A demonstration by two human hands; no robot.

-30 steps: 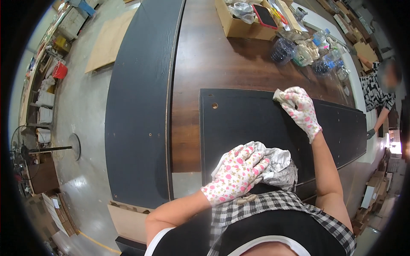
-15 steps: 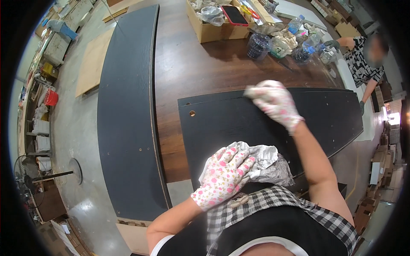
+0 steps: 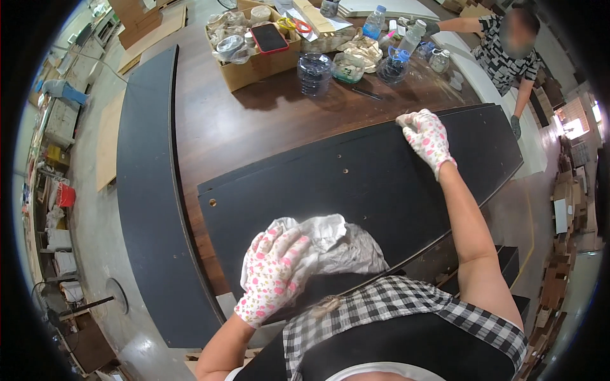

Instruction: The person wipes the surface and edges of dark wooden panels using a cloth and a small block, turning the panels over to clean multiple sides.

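Observation:
A dark, nearly black panel (image 3: 286,184) lies at an angle before me, and a second panel edge shows beneath it along the far side. My left hand (image 3: 273,270), in a white floral glove, presses a crumpled white rag (image 3: 349,244) onto the near left part of the panel, its fingers bent over the cloth. At the panel's far edge is my right hand (image 3: 427,136), gloved alike, fingers curled together against the edge. Whatever the right fingers may hold is hidden. Small round holes show in the panel's face.
Another long dark panel (image 3: 146,190) lies to the left. On the brown table (image 3: 210,120) stand a cardboard box (image 3: 254,70) with a phone on it, plastic jars (image 3: 314,75) and bottles (image 3: 375,22). A co-worker (image 3: 508,51) reaches in at the far right. A fan (image 3: 116,296) stands at left.
My view has shifted to the right. My right hand has moved rightward along the panel's far edge. The left hand stays on the rag.

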